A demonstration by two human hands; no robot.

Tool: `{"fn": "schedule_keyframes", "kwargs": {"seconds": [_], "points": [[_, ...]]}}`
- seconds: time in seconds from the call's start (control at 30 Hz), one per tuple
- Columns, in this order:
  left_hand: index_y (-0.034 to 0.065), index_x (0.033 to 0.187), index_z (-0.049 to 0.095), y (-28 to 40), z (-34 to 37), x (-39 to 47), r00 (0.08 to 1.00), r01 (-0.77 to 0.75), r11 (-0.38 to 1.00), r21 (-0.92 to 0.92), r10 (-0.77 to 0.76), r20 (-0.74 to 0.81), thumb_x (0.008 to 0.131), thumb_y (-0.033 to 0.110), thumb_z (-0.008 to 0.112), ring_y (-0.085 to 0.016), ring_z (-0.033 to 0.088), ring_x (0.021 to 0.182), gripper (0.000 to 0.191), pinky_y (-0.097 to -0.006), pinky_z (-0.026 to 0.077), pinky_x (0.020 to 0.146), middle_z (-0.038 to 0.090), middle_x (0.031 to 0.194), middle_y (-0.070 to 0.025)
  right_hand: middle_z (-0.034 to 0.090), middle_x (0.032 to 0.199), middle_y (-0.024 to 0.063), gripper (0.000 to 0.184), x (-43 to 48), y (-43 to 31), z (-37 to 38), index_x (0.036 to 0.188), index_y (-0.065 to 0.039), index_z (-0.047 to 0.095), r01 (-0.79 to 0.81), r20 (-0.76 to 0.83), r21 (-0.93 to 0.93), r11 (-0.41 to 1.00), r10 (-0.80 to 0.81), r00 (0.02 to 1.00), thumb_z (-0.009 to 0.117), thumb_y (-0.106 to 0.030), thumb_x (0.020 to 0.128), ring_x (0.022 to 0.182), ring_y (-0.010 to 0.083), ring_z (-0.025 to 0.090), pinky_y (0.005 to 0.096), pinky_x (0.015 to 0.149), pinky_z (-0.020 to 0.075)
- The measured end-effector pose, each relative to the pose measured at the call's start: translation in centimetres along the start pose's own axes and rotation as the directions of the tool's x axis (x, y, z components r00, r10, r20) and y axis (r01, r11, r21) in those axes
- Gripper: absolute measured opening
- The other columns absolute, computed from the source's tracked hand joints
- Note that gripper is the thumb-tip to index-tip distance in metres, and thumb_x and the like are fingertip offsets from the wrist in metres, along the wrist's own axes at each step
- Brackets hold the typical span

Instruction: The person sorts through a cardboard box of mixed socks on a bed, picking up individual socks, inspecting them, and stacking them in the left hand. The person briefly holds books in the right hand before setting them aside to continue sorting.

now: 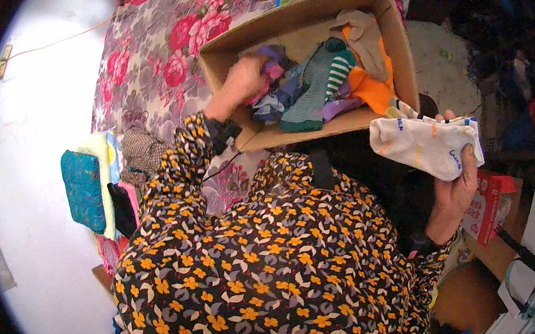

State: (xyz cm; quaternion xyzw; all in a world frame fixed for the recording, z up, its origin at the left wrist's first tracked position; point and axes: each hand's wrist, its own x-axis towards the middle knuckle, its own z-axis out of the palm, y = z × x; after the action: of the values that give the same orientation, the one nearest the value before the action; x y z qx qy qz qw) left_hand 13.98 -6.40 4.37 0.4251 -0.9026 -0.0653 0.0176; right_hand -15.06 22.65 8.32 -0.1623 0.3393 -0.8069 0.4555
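Note:
My right hand (454,192) grips a small stack of pale socks (415,140) beyond the right edge of a cardboard box (269,27). The top sock is off-white and bears writing and coloured marks; a striped one shows behind it. My left hand (247,80) reaches into the left end of the box, at a purple and pink fabric piece (272,66). Its fingertips are blurred and partly hidden there. Beside it lie a green ribbed sock (308,93), a green-and-white striped sock (339,77), an orange garment (371,92) and a beige sock (369,41).
The box rests on a floral bedspread (138,58). Folded textiles, including a teal quilted piece (82,190), are piled at left by a white wall (49,122). A red-and-white carton (486,207) stands at right. A cord (85,31) runs along the wall.

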Motion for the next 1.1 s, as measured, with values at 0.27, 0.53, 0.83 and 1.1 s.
{"fn": "schedule_keyframes", "kwargs": {"seconds": [0.27,0.53,0.83,1.1], "points": [[0.0056,0.1,0.062,-4.5,-6.5,-0.5,0.995,-0.024,0.872,-0.489,-0.028,-0.099,0.073,0.018,0.065,-0.012,0.058,0.08,0.031,-0.028,0.045,0.073,0.065,0.086,-0.006,0.035,0.133,0.0251,0.05,0.0,-0.1,0.1,0.132,0.003,0.027,-0.019,-0.047,0.044,0.999,0.021,0.999,0.04,-0.022,0.092,0.124,0.037,0.035,0.0479,0.105,0.0264],[0.0086,0.108,0.06,0.4,-7.5,-0.1,0.902,-0.237,0.913,-0.331,0.081,-0.423,0.076,0.006,0.064,-0.011,0.061,0.088,0.032,-0.0273,0.048,0.078,0.065,0.096,-0.0038,0.034,0.134,0.0247,0.049,0.0,0.0,0.0,0.133,0.002,0.028,-0.027,-0.037,0.015,1.0,0.027,0.999,0.042,-0.021,0.091,0.124,0.0366,0.035,0.0477,0.105,0.0271],[0.0041,0.11,0.055,1.5,-3.3,3.4,0.824,-0.553,0.802,-0.227,0.487,-0.289,0.068,0.017,0.071,-0.031,0.054,0.102,0.046,-0.0359,0.044,0.088,0.056,0.109,-0.0149,0.035,0.133,0.0245,0.049,-0.4,-0.2,0.9,0.132,0.003,0.028,-0.026,-0.059,-0.017,1.0,0.025,0.998,0.041,-0.022,0.092,0.124,0.0361,0.036,0.0473,0.105,0.0275],[0.0063,0.096,0.06,0.7,-2.6,-5.6,0.902,-0.431,0.892,-0.133,0.43,-0.037,0.066,0.016,0.072,-0.031,0.054,0.092,0.034,-0.0377,0.046,0.079,0.054,0.097,-0.0126,0.035,0.134,0.0247,0.047,-0.2,0.0,1.0,0.132,0.004,0.028,-0.084,0.027,0.136,0.987,0.081,0.996,0.039,-0.02,0.093,0.124,0.0367,0.036,0.0469,0.105,0.0275]]}}
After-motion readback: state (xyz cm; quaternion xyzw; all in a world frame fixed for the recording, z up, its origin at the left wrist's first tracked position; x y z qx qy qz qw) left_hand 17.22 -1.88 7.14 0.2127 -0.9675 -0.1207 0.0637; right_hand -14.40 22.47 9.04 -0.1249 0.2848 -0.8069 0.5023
